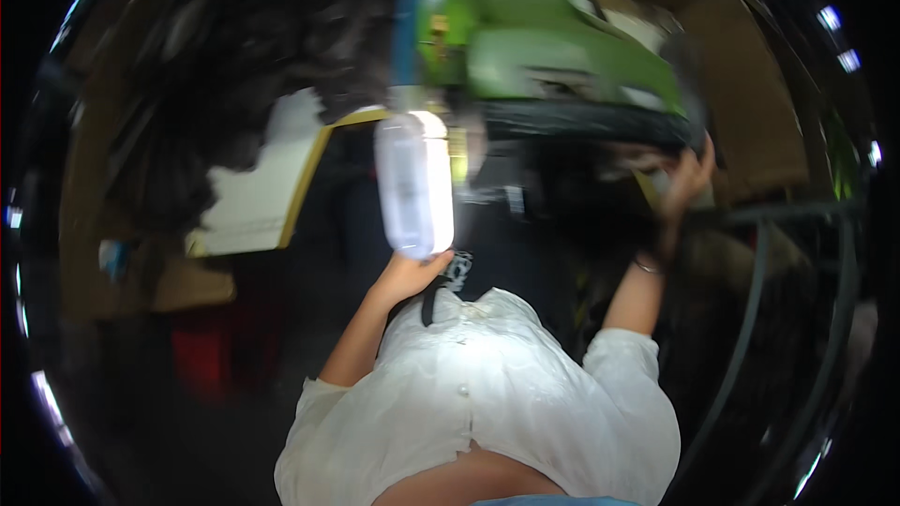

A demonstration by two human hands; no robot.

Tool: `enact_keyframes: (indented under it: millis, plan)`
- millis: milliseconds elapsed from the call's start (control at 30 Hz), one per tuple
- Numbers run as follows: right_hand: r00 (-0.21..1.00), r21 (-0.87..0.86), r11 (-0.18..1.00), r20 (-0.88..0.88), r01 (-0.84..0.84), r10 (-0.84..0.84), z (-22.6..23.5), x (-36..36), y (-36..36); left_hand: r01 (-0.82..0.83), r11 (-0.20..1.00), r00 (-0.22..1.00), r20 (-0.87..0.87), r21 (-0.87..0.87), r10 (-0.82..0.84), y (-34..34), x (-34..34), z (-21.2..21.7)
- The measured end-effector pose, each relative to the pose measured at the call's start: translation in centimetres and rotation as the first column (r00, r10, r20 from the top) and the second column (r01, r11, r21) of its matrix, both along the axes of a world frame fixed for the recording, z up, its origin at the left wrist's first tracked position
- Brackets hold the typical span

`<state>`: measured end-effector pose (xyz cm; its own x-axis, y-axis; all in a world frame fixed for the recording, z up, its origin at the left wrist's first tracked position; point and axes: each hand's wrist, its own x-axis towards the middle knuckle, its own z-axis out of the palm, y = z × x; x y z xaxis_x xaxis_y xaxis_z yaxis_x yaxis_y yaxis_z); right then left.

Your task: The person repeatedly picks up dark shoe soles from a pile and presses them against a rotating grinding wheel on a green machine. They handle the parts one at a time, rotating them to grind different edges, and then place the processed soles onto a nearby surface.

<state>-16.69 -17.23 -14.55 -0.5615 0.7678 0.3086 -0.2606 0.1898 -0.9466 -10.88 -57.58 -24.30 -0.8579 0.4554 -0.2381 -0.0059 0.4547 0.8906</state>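
My left hand [412,274] is closed on the lower end of a white, rounded oblong thing [403,187], whose right side glares brightly; its kind is unclear. It stands out ahead of my shirt, near the front of a green machine [572,61] with a black lower edge. My right hand [689,176] is raised at the machine's right end, beside a grey curved part [692,94]. Motion smears its fingers, so whether it grips that part is not visible.
A heap of dark, soft pieces [234,66] lies at the far left, over a white board with a yellow edge [262,187]. Brown cardboard [750,84] stands at the far right. Nearer are a grey metal rail [755,290] on the right and a red object [202,351] low on the left.
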Motion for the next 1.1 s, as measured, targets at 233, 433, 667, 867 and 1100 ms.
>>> enact_keyframes:
  millis: [233,433,667,867,1100]
  plan:
    - [0.982,0.034,0.994,0.156,0.101,-0.105,-4.6,-0.2,2.9,-0.824,0.565,0.389,-0.683,0.043,0.618,-13.3,-8.0,4.4]
    - [0.988,0.045,0.995,0.126,0.085,-0.09,-2.6,3.3,-0.4,-0.963,-0.171,-0.265,-0.84,0.208,0.473,-29.9,-12.4,12.1]
    - [0.99,0.041,0.997,0.129,0.058,-0.063,-3.3,5.3,-1.5,-0.753,-0.142,-0.14,0.054,0.642,0.989,-38.5,-13.0,6.3]
    - [0.993,0.089,0.996,0.114,-0.03,0.02,-3.2,5.2,-2.8,-0.822,-0.296,-0.036,0.474,0.487,0.88,-36.8,-11.6,7.5]
    - [0.986,0.051,0.991,0.119,-0.12,0.113,-2.9,4.2,-5.2,-0.749,-0.127,0.34,0.541,0.651,0.769,-34.4,-9.9,8.6]
